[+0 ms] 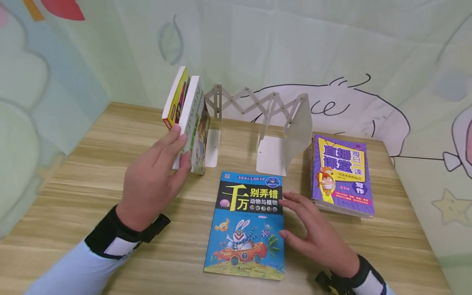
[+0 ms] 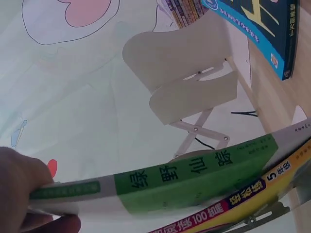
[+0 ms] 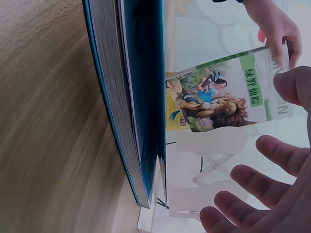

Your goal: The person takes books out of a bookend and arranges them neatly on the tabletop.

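My left hand [image 1: 151, 180] pinches a white-and-green book [image 1: 198, 137] near one end, with thumb and fingers on opposite sides. This book stands upright beside a thinner yellow book [image 1: 174, 98], to the left of the white expandable bookend [image 1: 217, 102]. In the left wrist view the green spine [image 2: 170, 177] lies along the yellow book's spine [image 2: 238, 204]. Flat on the table in front lies a blue children's book [image 1: 245, 233] with a rabbit in a car. My right hand [image 1: 321, 235] hovers at that book's right edge, fingers spread, gripping nothing; contact is unclear.
A stack of books [image 1: 341, 176] with a purple cover on top lies at the right of the wooden table [image 1: 177, 250]. The bookend's curved right plate [image 1: 300, 127] stands just left of the stack. A printed cloth wall [image 1: 236, 45] closes off the back.
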`<state>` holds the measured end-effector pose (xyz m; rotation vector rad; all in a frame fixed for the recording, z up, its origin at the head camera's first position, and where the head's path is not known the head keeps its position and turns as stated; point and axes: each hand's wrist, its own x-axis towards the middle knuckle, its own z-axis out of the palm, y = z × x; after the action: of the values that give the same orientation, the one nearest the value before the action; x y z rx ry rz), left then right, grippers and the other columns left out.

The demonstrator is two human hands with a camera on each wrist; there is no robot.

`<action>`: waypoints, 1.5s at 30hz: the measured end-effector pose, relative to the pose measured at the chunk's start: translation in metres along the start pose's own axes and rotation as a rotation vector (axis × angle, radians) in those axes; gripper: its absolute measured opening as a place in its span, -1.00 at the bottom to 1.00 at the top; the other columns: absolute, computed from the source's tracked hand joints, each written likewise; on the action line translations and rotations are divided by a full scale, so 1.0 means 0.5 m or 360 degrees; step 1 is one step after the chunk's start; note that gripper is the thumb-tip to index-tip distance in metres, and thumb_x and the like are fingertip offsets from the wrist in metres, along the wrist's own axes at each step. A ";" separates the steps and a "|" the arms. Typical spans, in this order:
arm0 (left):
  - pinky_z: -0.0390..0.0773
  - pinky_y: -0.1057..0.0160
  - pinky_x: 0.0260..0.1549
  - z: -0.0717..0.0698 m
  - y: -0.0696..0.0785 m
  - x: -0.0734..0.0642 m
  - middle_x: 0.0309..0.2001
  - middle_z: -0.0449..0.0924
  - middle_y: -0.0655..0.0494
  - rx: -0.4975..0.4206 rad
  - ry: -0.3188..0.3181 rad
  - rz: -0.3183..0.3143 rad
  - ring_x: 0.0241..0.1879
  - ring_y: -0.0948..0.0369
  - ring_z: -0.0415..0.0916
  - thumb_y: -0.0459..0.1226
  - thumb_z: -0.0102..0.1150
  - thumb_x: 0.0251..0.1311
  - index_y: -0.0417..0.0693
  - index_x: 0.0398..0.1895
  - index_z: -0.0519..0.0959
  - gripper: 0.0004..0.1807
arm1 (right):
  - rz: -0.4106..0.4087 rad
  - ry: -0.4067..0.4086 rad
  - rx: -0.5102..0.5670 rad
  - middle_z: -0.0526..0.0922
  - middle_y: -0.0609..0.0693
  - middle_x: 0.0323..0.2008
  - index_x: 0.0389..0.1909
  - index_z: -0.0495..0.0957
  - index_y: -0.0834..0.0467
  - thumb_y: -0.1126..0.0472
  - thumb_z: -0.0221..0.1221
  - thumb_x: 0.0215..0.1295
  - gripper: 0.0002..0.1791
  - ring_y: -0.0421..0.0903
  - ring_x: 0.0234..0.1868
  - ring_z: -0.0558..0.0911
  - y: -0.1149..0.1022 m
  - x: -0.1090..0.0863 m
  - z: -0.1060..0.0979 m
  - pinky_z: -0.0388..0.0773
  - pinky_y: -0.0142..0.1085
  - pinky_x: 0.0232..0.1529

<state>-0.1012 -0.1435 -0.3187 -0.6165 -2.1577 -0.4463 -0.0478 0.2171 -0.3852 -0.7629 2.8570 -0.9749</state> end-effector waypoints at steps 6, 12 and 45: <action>0.67 -0.14 -0.17 -0.001 0.011 -0.013 0.21 0.57 -0.23 -0.0164 0.0078 -0.0046 0.10 -0.12 0.63 -0.42 0.20 0.23 -0.39 0.03 0.61 -0.68 | -0.0033 -0.0012 -0.0022 0.29 -0.01 0.44 0.35 0.42 -0.03 0.01 0.32 0.31 -0.39 0.02 0.41 0.34 0.004 -0.004 0.001 0.53 0.11 0.20; 0.70 -0.11 -0.36 -0.002 0.008 -0.021 0.23 0.54 -0.29 -0.0133 0.0035 -0.0118 0.08 -0.16 0.63 -0.41 0.18 0.21 -0.41 0.03 0.55 -0.67 | -0.0028 -0.0010 -0.0037 0.30 -0.02 0.43 0.32 0.44 -0.03 0.01 0.32 0.32 -0.43 0.03 0.41 0.35 0.004 -0.008 0.002 0.55 0.11 0.18; 0.65 0.07 -0.59 -0.080 0.028 -0.048 -0.15 0.77 -0.08 -0.0326 -0.0015 -0.0181 -0.34 0.05 0.74 -0.14 -0.02 0.41 -0.11 -0.05 0.72 -0.64 | -0.0048 0.0009 -0.0042 0.34 -0.03 0.41 0.35 0.42 0.02 0.02 0.30 0.33 -0.41 0.01 0.41 0.35 0.018 -0.008 0.006 0.50 0.08 0.25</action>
<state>-0.0552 -0.1591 -0.3127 -0.6102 -2.1798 -0.7340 -0.0475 0.2233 -0.3934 -0.8095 2.8772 -0.9459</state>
